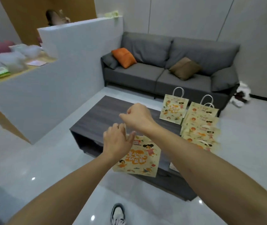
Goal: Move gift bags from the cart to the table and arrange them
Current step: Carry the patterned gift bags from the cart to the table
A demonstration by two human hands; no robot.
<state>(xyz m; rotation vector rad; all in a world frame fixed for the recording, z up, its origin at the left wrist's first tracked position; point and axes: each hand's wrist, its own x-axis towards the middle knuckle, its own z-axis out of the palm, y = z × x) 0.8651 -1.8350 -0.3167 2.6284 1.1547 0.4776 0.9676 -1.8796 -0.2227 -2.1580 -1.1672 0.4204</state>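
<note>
Progress: we count several bags already on the table (106, 114). One bag (173, 109) stands upright near the far right corner, printed face toward us, handles up. Beside it, along the right edge, a row of bags (201, 127) overlaps toward the near side; the exact count is unclear, at least four. The cart is not in view, so we cannot tell how many remain to fetch.

Bag in hand (136, 157): held in the air over the table's near edge, not yet set down. Its printed face points toward us, its top edge is up at our hands, and its long axis runs roughly vertical, tilted slightly.

Right hand (137, 116): curled shut above the bag, apparently pinching a handle; the handle itself is too blurred to confirm. Left hand (117, 142): fingers pressed together, resting against the bag's top edge.

Remaining, by our judgement: place this bag and line it up with the others.
</note>
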